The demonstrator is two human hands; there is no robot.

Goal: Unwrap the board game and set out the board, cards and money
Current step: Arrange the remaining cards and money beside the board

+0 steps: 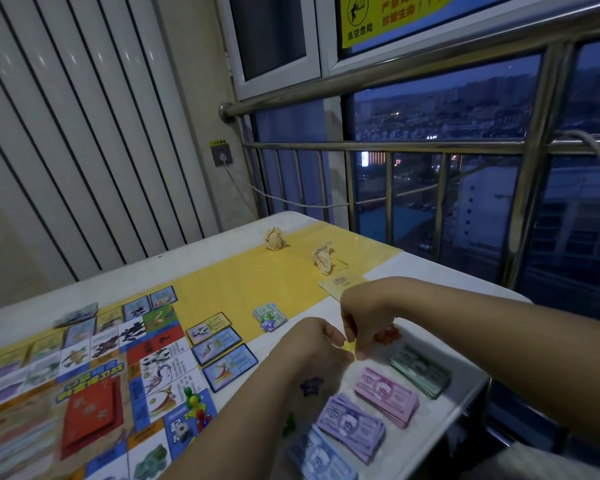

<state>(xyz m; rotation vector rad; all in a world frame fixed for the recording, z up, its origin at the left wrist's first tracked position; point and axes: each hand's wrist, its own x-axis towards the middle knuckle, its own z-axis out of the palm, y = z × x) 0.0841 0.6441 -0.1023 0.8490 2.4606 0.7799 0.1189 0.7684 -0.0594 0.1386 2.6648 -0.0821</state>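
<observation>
Yellow and small, a piece (349, 346) is pinched between the left hand (312, 341) and the right hand (362, 317), fingertips curled on it, over the table (430, 271). The board (84, 393) lies flat at left with three cards (219, 351) beside it. Four money stacks (387, 396) sit in a row below the hands.

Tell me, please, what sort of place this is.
Probably a flat high up in a tower block, at a table by the window. The window shows city buildings far below at dusk, a steel rail guards it, and a yellow warning sign is stuck above.
</observation>
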